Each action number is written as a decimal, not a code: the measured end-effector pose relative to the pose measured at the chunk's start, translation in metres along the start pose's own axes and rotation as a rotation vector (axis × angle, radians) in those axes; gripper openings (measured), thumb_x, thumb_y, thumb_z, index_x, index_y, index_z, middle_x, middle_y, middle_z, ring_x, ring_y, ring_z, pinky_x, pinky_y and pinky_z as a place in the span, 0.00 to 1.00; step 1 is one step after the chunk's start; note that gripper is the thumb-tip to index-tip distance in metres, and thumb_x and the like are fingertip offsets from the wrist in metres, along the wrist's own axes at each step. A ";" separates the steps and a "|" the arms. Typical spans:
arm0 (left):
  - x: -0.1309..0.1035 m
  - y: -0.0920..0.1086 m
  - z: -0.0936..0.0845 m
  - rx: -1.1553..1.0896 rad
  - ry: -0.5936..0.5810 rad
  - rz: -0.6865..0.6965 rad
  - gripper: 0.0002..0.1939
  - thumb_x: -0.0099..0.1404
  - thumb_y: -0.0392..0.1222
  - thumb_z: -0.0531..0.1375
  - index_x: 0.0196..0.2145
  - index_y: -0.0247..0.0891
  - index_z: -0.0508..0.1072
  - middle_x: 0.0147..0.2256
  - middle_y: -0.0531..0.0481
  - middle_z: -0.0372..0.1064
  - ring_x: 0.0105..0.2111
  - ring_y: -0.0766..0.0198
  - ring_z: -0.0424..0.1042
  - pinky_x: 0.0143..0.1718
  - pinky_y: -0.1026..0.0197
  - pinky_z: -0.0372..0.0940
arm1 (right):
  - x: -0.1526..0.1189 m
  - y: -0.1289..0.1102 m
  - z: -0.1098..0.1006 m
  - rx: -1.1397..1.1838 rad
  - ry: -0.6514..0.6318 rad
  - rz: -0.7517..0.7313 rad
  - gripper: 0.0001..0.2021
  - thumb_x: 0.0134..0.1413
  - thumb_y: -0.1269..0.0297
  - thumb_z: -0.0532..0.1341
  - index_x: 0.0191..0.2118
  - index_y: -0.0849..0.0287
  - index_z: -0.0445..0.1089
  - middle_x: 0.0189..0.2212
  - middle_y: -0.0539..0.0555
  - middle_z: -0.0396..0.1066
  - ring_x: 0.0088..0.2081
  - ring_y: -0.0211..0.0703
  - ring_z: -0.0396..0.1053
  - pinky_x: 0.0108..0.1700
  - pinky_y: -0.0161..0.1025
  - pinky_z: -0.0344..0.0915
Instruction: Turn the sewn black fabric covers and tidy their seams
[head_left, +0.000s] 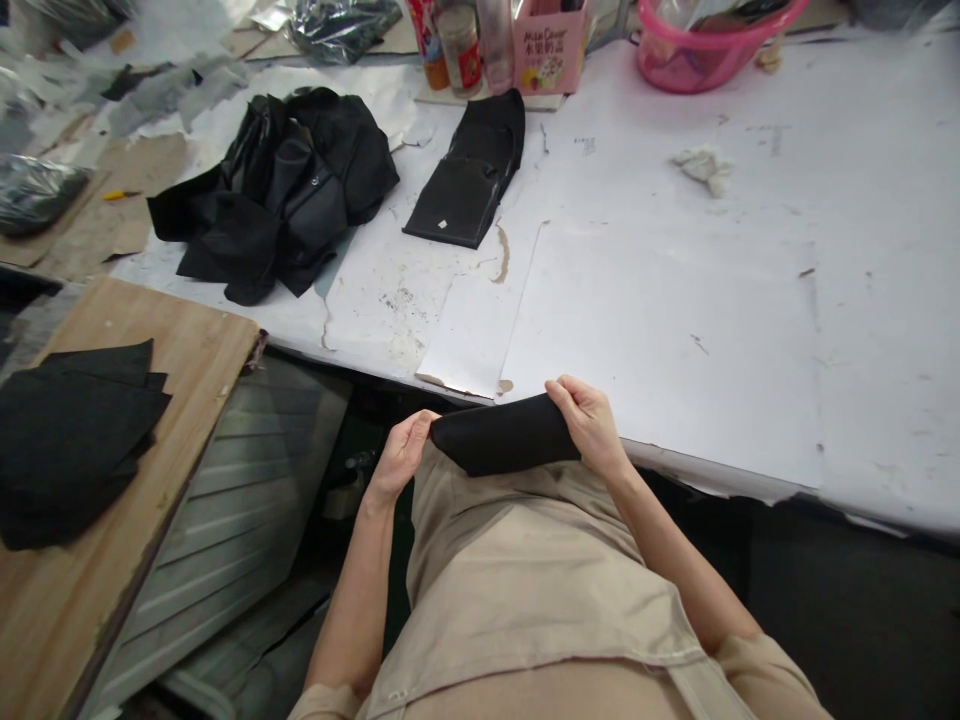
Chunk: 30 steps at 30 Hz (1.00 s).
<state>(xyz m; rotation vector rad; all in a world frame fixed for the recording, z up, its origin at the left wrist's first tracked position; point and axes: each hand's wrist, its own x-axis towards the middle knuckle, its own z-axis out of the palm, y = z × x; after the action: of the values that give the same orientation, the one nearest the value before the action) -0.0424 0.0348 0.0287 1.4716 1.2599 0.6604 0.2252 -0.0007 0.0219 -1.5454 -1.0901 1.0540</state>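
A piece of black fabric stretches between my two hands, over my lap at the table's front edge. My left hand pinches its left end. At the upper right corner, my right hand grips it with the thumb on top. The piece looks smooth and is folded or bent along its upper edge. Beyond it on the table lie a flat black piece with a small white mark and a crumpled heap of black material.
A white-covered table spans the front. At its back stand a pink basket, a pink box and a glass jar. A wooden board at left carries stacked black pieces. A crumpled white scrap lies right.
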 end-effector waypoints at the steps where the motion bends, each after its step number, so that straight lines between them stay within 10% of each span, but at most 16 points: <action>1: 0.003 0.005 0.000 0.091 -0.034 0.054 0.21 0.72 0.54 0.51 0.36 0.35 0.75 0.33 0.47 0.72 0.35 0.61 0.69 0.38 0.61 0.62 | 0.002 -0.005 0.003 -0.081 -0.032 -0.053 0.22 0.63 0.53 0.56 0.22 0.57 0.50 0.20 0.45 0.44 0.24 0.35 0.46 0.29 0.36 0.46; 5: 0.024 0.030 0.027 0.418 -0.207 0.399 0.21 0.66 0.59 0.58 0.41 0.38 0.75 0.41 0.43 0.75 0.44 0.54 0.72 0.48 0.55 0.62 | 0.002 -0.021 0.021 -0.253 -0.182 -0.243 0.20 0.65 0.56 0.54 0.23 0.57 0.52 0.19 0.44 0.49 0.23 0.34 0.49 0.29 0.35 0.47; 11: 0.045 0.040 0.054 0.453 -0.356 0.556 0.25 0.74 0.52 0.46 0.24 0.37 0.66 0.22 0.52 0.63 0.24 0.66 0.61 0.29 0.62 0.56 | -0.003 -0.030 0.009 -0.343 -0.078 -0.381 0.21 0.66 0.58 0.54 0.22 0.57 0.50 0.20 0.44 0.49 0.23 0.33 0.48 0.29 0.35 0.48; 18: 0.031 0.017 0.026 0.202 -0.433 0.241 0.27 0.71 0.54 0.51 0.18 0.38 0.55 0.19 0.57 0.47 0.21 0.70 0.49 0.23 0.64 0.46 | -0.003 -0.017 -0.040 -0.199 0.139 -0.142 0.25 0.62 0.52 0.57 0.20 0.57 0.49 0.19 0.45 0.43 0.23 0.34 0.45 0.27 0.37 0.46; 24: 0.006 -0.010 0.043 -0.459 -0.081 -0.039 0.29 0.65 0.65 0.54 0.26 0.34 0.71 0.23 0.51 0.64 0.25 0.67 0.62 0.28 0.64 0.60 | 0.000 0.011 -0.036 0.173 0.194 0.121 0.25 0.56 0.44 0.61 0.21 0.55 0.54 0.18 0.45 0.48 0.22 0.36 0.47 0.25 0.36 0.47; 30: -0.007 -0.014 0.039 -0.567 0.008 -0.134 0.16 0.60 0.50 0.66 0.40 0.34 0.77 0.32 0.48 0.75 0.32 0.62 0.72 0.36 0.62 0.67 | 0.003 0.024 -0.026 0.084 0.193 0.120 0.22 0.59 0.43 0.57 0.24 0.55 0.64 0.20 0.47 0.59 0.24 0.40 0.57 0.29 0.37 0.56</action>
<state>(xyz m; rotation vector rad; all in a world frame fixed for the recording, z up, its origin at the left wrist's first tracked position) -0.0147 0.0132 0.0051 0.9109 1.0504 0.8493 0.2542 -0.0074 0.0029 -1.6239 -0.8203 0.9946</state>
